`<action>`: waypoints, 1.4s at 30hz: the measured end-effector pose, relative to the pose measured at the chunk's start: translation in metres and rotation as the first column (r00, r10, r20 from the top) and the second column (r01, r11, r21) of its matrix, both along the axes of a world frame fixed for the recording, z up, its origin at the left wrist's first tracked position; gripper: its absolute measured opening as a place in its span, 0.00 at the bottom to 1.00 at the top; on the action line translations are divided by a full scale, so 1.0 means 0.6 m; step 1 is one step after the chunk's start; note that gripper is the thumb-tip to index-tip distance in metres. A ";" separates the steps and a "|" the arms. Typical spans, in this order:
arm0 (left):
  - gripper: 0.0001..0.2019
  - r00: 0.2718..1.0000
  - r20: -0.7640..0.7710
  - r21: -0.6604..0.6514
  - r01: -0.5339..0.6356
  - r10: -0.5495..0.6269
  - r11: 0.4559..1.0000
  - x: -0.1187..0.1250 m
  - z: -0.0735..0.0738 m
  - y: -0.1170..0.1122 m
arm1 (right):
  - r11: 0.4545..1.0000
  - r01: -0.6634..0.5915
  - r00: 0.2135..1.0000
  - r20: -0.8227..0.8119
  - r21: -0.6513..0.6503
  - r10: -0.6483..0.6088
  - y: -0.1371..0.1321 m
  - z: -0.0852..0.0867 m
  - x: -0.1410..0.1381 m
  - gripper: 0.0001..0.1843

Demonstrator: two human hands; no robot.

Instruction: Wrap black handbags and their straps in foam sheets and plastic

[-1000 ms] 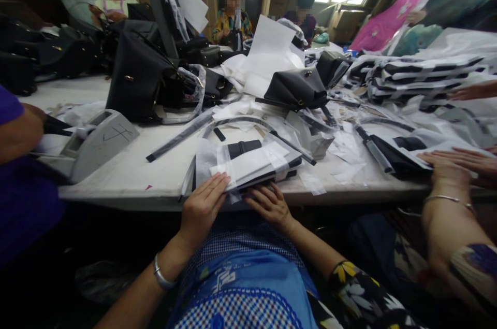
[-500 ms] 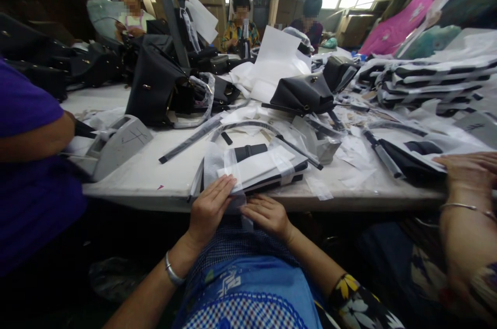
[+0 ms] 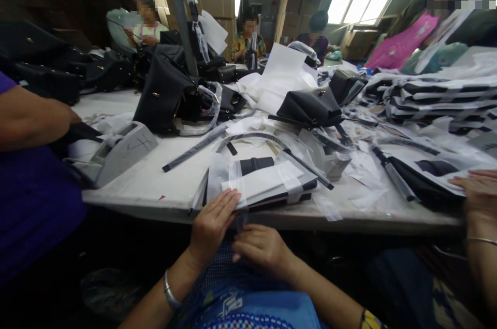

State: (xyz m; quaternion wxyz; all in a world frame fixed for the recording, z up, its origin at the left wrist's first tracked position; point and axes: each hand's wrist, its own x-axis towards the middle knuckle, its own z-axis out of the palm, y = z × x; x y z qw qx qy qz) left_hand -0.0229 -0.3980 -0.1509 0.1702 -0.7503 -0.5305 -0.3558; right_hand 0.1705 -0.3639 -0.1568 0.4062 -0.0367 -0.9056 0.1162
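Note:
A folded black bag bundle [image 3: 258, 166] with white paper [image 3: 264, 180] laid over it rests at the table's front edge. Two translucent tape strips wrap it, one on the left and one on the right. My left hand [image 3: 213, 220] presses on the bundle's left front, fingers stretched and lying flat, beside the left strip [image 3: 237, 179]. Just below the edge, my right hand [image 3: 262, 248] is closed, fingers curled at the strip's hanging end; its exact grip is partly hidden. A wrapped black strap [image 3: 267, 136] arches behind the bundle.
A grey tape dispenser [image 3: 124, 155] stands left, near a co-worker's arm [image 3: 34, 116]. Black handbags [image 3: 161, 96] and loose white paper [image 3: 285, 72] lie behind. Right are stacked wrapped bundles [image 3: 446, 93] and another person's hand [image 3: 479, 189] on a black bag.
My right hand has drawn down from the bundle's front edge and its fingers have curled. My left hand stays on the bundle. The whole view has shifted slightly.

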 end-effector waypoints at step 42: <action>0.22 0.996 0.090 -0.040 0.012 -0.009 0.999 0.005 -0.007 -0.003 | 0.905 0.154 0.967 0.129 0.396 -0.220 0.071 -0.083 0.046 0.20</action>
